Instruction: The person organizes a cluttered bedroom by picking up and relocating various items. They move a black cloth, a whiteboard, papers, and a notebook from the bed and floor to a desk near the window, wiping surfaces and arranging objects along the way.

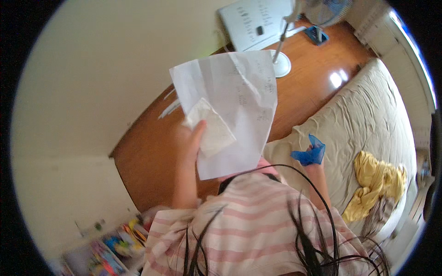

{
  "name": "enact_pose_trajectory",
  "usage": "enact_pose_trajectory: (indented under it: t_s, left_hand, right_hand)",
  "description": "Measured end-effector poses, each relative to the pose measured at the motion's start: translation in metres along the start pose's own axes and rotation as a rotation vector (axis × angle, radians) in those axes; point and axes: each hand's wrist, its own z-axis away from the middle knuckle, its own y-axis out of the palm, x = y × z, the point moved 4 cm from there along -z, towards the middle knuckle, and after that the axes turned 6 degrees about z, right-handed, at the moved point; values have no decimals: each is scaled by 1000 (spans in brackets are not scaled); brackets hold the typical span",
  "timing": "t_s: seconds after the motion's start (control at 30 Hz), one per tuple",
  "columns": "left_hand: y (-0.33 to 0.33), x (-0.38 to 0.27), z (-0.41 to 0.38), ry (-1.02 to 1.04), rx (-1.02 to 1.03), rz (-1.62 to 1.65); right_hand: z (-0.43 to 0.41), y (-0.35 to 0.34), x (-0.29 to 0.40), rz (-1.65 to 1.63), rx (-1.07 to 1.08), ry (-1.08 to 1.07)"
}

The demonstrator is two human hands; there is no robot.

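Observation:
My left hand holds a large creased sheet of white paper together with a smaller folded piece of off-white paper or tissue, its thumb lying over the smaller piece. Faint handwriting shows on the large sheet. On the right, my right hand is closed around a crumpled piece of thin blue material, with fingertips showing between its folds. That hand is above the edge of the bed.
A standing fan's round white base rests on the wooden floor beyond the paper. Behind it is a white board with writing. Yellow cloth lies on the bed at right. Open bins of colourful items stand at lower left.

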Motion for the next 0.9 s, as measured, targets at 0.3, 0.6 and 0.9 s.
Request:
enact_pose_trajectory:
  t_s: [0.3, 0.6, 0.9]
  left_hand:
    - [211, -26, -117, 537, 712, -162]
    - [500, -52, -95, 1312, 1292, -134]
    - [747, -64, -86, 1349, 1322, 156]
  right_hand:
    - [-39, 18, 73, -408, 119, -252]
    - [-72, 43, 292, -658, 385, -763]
    - [-108, -67, 350, -724, 200, -858]
